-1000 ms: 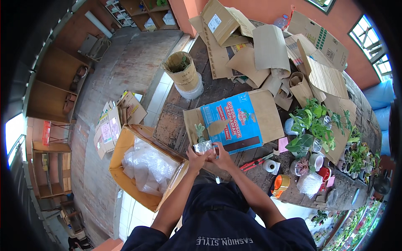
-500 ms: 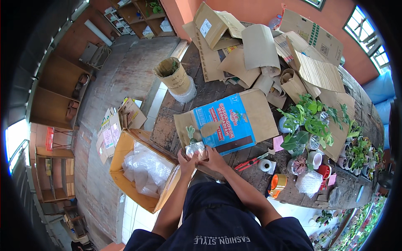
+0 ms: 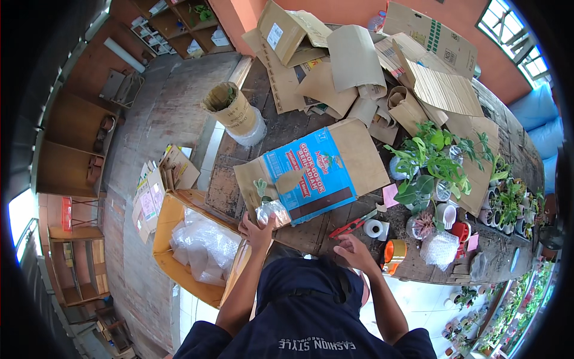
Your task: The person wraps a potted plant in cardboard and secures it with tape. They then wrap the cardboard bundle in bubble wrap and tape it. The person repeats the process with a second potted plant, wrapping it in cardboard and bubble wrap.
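Observation:
A small pale-green cactus [image 3: 261, 188] stands in a pot wrapped in shiny, silvery-clear material [image 3: 273, 213]. My left hand [image 3: 257, 232] grips this wrapped pot from its near left side, over the near corner of a flattened blue-and-brown cardboard box [image 3: 314, 173]. Off to the right, my right hand [image 3: 355, 252] is empty, its fingers apart and slightly bent at the table's front edge. Just beyond those fingers lies a red-handled tool [image 3: 348, 228], whose exact kind I cannot make out. A white roll [image 3: 373, 228] sits beside it.
An orange tape roll [image 3: 394, 252] and a bubble-wrapped bundle [image 3: 440, 248] lie at the right, near leafy plants [image 3: 427, 161]. Cardboard pieces [image 3: 356, 60] pile up at the back. A cardboard-wrapped plant [image 3: 230, 110] stands far left; a box of bubble wrap [image 3: 170, 251] is near left.
My right hand has let go of the wrapped pot and moved right, toward the red-handled tool. My left hand still holds the pot. The whole view has shifted slightly.

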Available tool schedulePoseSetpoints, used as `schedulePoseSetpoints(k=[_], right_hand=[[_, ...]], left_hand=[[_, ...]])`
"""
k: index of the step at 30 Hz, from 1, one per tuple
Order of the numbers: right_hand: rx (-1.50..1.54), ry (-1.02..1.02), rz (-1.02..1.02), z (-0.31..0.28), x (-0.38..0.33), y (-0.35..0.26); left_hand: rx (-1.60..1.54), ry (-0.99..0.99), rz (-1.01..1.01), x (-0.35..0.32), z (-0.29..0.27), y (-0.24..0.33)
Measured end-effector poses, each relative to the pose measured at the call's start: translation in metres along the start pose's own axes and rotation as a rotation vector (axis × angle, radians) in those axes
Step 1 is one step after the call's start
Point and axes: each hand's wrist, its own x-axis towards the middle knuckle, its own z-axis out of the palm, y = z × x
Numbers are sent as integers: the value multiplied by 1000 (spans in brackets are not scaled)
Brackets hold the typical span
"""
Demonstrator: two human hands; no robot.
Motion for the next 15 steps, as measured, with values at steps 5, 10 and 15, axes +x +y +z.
schedulePoseSetpoints(k=[5, 10, 15], right_hand=[[-161, 4, -209, 60, 54, -12], [-427, 74, -325, 134, 113, -63], [-452, -28, -81, 166, 153, -83]], left_hand=[[-166, -122, 29, 2, -3, -10], [-481, -164, 74, 21, 3, -49], [-896, -373, -108, 17, -25, -37]])
